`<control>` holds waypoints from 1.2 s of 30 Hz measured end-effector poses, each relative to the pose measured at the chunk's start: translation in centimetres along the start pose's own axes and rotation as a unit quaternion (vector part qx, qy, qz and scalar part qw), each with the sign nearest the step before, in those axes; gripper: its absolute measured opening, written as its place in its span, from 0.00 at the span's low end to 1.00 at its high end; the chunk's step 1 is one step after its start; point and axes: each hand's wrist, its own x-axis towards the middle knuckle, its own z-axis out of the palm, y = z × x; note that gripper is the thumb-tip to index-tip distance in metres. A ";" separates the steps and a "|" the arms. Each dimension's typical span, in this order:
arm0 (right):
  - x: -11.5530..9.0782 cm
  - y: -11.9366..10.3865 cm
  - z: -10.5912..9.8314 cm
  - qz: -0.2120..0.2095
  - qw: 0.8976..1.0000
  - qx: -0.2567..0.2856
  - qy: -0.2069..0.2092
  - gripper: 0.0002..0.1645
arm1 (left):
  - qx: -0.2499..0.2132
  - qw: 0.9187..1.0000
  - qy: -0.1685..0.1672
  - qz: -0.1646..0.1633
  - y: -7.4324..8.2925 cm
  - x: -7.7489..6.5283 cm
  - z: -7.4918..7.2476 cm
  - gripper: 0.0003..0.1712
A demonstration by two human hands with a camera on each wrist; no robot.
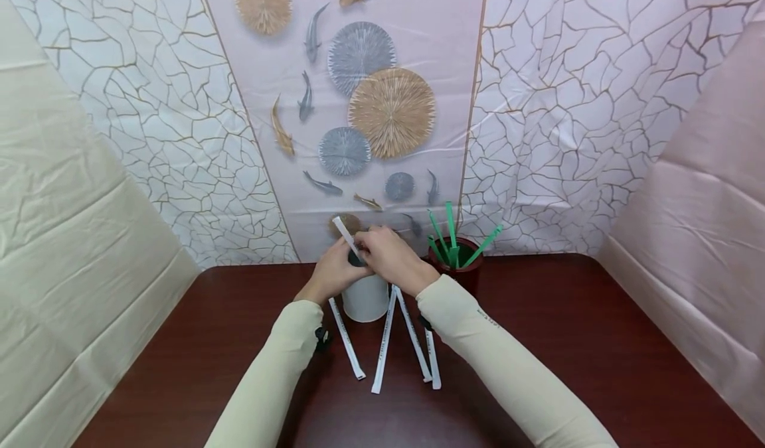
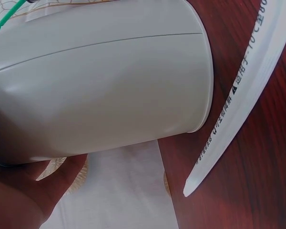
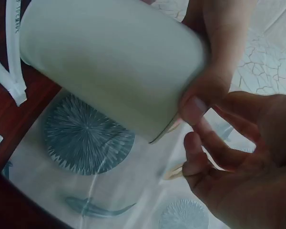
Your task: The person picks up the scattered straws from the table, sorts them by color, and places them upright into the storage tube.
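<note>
A whitish cylindrical can point(image 1: 366, 298) stands upright near the table's far edge. My left hand point(image 1: 337, 272) grips it near its upper rim; its thumb point(image 3: 195, 110) shows at the rim in the right wrist view. Above the opening, a white paper-wrapped straw point(image 1: 346, 234) slants up to the left. The curled fingers of my right hand point(image 1: 388, 255) appear to pinch this straw low down, close to the rim. That contact and the can's inside are mostly hidden. In the right wrist view, the right hand point(image 3: 248, 148) is beside the left thumb.
Several other wrapped straws lie before and around the can, among them one printed straw point(image 1: 385, 345) and a left one point(image 1: 346, 342). Right of the can, a dark red pot point(image 1: 463, 277) holds several green sticks point(image 1: 451, 225). Patterned cloth point(image 1: 382, 189) hangs behind the table point(image 1: 538, 342).
</note>
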 end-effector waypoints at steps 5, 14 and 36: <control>-0.8 -0.2 -0.8 0.013 0.999 -0.016 -0.032 0.17 | 0.007 1.000 -0.002 0.010 0.1 -0.1 0.0 0.39; -4.9 -2.0 -6.7 0.070 0.995 0.072 -0.029 0.10 | 0.024 0.999 -0.010 0.028 0.6 0.0 0.0 0.45; -13.4 4.9 4.7 0.300 0.943 0.117 -0.085 0.14 | 0.021 1.000 -0.004 0.011 0.1 0.1 -0.2 0.46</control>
